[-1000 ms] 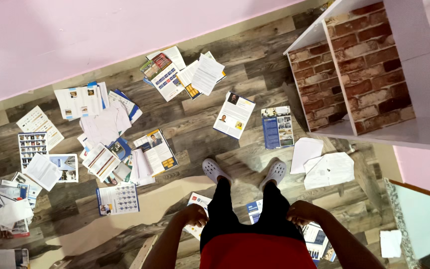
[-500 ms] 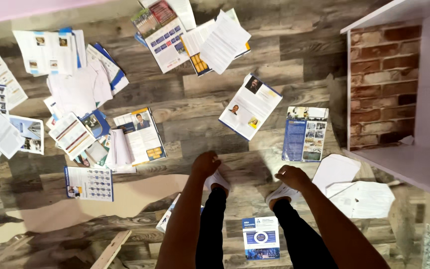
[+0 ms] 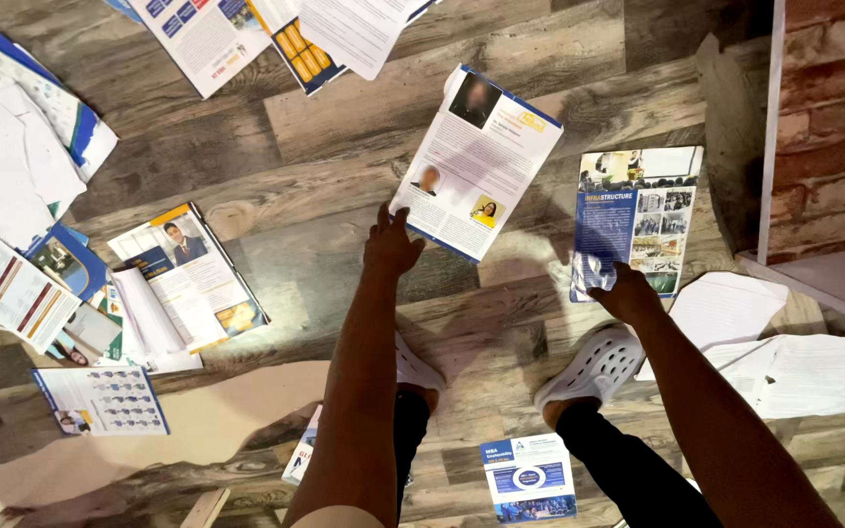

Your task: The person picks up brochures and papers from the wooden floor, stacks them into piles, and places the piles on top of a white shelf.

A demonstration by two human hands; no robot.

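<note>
Each hand sits at the near edge of its own leaflet on the floor.

Your left hand touches the lower-left corner of the white leaflet, which slants up and right; your right hand presses the blue leaflet at its bottom edge, long axis pointing away; fingers on both look loosely curled, gripping nothing yet.

I read this as a room in a home or small office — grey wood-plank floor littered with loose brochures and white sheets. A white shelf unit stands against a brick-pattern wall — no workbench visible.
</note>
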